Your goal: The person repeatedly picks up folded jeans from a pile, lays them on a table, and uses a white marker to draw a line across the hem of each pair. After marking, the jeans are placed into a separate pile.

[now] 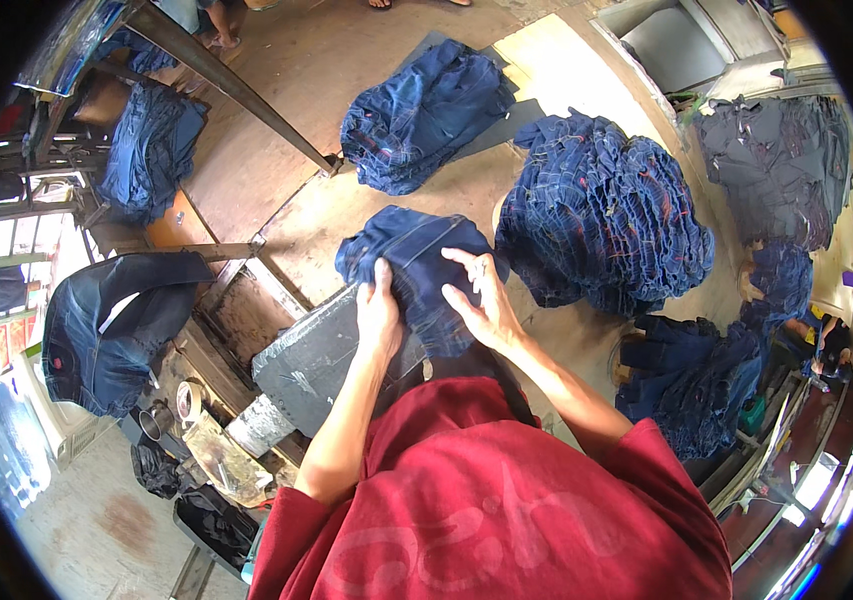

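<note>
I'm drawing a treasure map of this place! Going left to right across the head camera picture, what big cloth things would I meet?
A draped dark-blue denim garment → a folded dark-blue denim bundle in the middle → a big, ruffled blue denim heap → a layered dark-grey cloth pile.

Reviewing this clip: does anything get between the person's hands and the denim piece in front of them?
Nothing visible does. The left hand grips the denim piece at its left side. The right hand is spread at its right side. The large denim pile lies beyond, farther right.
</note>
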A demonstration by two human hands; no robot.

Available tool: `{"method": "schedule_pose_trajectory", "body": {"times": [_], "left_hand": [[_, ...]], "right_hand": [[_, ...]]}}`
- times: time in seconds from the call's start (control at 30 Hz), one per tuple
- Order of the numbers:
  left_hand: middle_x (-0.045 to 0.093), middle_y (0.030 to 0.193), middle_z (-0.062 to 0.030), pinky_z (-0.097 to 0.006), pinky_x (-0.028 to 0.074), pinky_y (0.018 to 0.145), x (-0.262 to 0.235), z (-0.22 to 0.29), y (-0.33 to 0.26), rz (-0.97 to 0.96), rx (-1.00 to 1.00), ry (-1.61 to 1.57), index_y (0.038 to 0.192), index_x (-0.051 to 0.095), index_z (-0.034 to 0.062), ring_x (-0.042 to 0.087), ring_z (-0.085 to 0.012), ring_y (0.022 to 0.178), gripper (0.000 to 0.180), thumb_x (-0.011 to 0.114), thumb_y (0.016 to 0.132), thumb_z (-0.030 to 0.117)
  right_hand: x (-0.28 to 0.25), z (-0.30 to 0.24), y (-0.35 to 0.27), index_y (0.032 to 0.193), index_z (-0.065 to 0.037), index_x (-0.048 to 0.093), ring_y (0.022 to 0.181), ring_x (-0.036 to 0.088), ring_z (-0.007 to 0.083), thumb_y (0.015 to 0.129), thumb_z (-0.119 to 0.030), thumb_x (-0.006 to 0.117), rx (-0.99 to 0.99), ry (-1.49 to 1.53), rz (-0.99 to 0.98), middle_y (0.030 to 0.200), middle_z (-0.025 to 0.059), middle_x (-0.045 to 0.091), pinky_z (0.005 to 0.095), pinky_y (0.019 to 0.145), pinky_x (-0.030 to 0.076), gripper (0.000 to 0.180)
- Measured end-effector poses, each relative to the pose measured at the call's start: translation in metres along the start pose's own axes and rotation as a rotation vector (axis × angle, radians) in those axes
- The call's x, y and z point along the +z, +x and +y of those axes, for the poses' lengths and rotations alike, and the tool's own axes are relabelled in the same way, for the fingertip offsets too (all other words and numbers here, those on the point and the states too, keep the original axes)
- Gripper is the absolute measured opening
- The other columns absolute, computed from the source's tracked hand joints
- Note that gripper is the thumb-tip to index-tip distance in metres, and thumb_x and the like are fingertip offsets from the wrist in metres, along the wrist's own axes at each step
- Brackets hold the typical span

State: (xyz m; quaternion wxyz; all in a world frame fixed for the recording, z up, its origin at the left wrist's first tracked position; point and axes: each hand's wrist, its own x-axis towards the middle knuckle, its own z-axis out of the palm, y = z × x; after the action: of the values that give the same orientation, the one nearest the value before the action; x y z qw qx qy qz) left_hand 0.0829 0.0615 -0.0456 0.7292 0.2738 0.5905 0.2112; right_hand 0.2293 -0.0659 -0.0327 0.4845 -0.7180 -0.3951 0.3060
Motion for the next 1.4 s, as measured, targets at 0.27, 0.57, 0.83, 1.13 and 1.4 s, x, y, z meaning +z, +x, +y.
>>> {"method": "schedule_pose_trajectory", "body": {"times": [0.27, 0.57, 0.83, 1.13, 1.4], "left_hand": [[0.066, 0.142, -0.0176, -0.043, 0.056, 0.105, -0.234, -0.007, -0.06, 0.543, -0.055, 0.138, 0.154, 0.051, -0.0012, 0.069, -0.0281, 0.121, 0.064, 0.061, 0.112, 0.046], [0.066, 0.141, -0.0301, -0.048, 0.053, 0.108, -0.318, 0.107, -0.096, 0.747, 0.739, 1.594, 0.141, 0.062, -0.0042, 0.066, -0.04, 0.131, 0.068, 0.078, 0.099, 0.046], [0.042, 0.171, -0.0207, -0.042, 0.017, 0.135, -0.133, 0.11, 0.069, -0.633, 0.004, 1.354, 0.167, 0.042, 0.0063, 0.031, -0.0338, 0.163, 0.117, 0.031, 0.093, 0.097], [0.073, 0.074, -0.0258, -0.054, 0.061, 0.073, -0.146, 0.069, 0.121, -0.413, 0.699, 1.45, 0.08, 0.077, 0.0041, 0.076, -0.0468, 0.078, 0.079, 0.052, 0.102, 0.075], [0.074, 0.076, -0.0259, -0.054, 0.062, 0.072, -0.139, 0.058, 0.149, -0.223, 0.813, 1.296, 0.082, 0.076, 0.0031, 0.076, -0.0456, 0.074, 0.072, 0.058, 0.102, 0.07]], "right_hand": [[0.026, -0.017, -0.066, 0.114, -0.002, 0.051, 0.1, 0.073, 0.0217, 0.106, -0.012, 0.068, 0.294, 0.317, -0.356, 0.119, 0.0135, 0.074, 0.0388, 0.091, 0.059, 0.021], [0.018, -0.013, -0.08, 0.106, -0.01, 0.045, 0.074, 0.041, 0.0106, 0.119, -0.053, 0.026, 0.347, 0.243, -0.287, 0.085, -0.0006, 0.045, 0.0319, 0.069, 0.042, 0.049], [0.052, -0.064, -0.061, 0.115, -0.005, 0.059, 0.063, 0.064, 0.0258, 0.111, -0.021, 0.062, 0.176, -0.184, -0.232, 0.079, 0.0129, 0.065, 0.0416, 0.061, 0.05, 0.016], [0.129, -0.094, -0.071, 0.116, -0.006, 0.072, 0.061, 0.071, 0.0249, 0.094, -0.007, 0.081, -0.219, -0.391, -0.076, 0.082, 0.0072, 0.077, 0.0382, 0.059, 0.056, 0.024], [0.173, -0.083, -0.058, 0.116, -0.007, 0.078, 0.066, 0.072, 0.0262, 0.093, -0.008, 0.079, -0.244, -0.564, -0.015, 0.08, 0.0063, 0.075, 0.0387, 0.066, 0.058, 0.023]]}}
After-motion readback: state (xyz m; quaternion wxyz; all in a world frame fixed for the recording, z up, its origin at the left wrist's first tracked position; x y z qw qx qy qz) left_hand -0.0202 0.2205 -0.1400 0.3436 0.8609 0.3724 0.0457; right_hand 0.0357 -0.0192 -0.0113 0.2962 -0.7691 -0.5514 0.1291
